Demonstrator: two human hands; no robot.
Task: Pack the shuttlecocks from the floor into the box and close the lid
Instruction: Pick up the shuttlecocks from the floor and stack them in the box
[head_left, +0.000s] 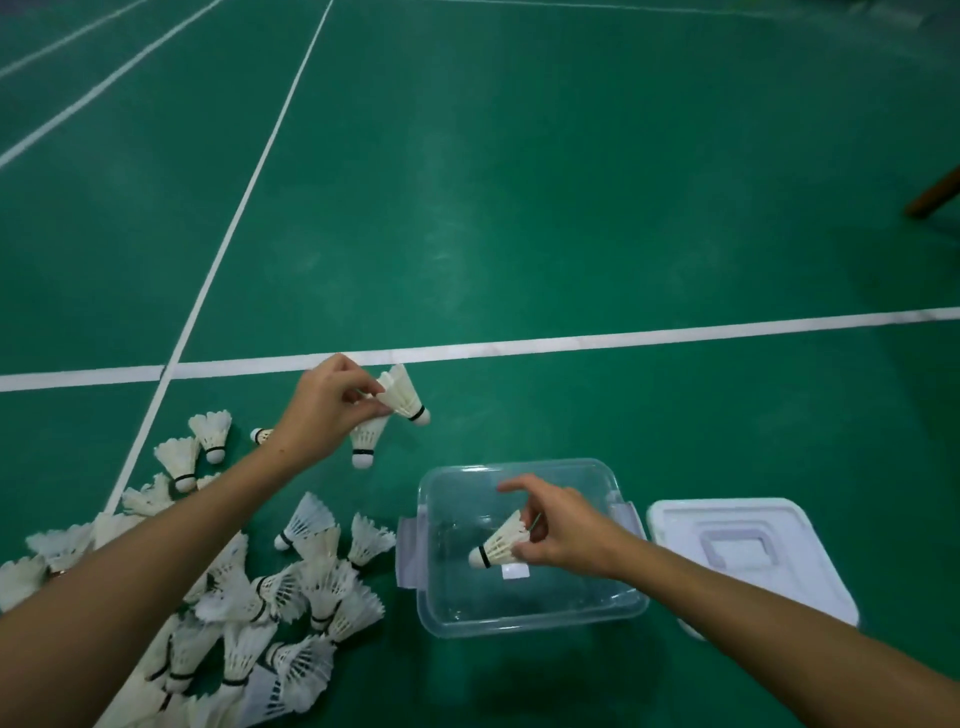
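Left hand (332, 410) pinches 2 white shuttlecocks (402, 397) (black-banded corks); right hand (558, 530) pinches 1 shuttlecock (498, 543).

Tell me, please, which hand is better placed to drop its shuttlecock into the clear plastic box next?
The right hand: it holds one white feather shuttlecock directly over the open clear plastic box. The left hand holds two white shuttlecocks above the green floor, left of the box.

Shuttlecock pile (249, 587) on floor (519, 208) left of box (530, 613), lid (748, 556) just right of it
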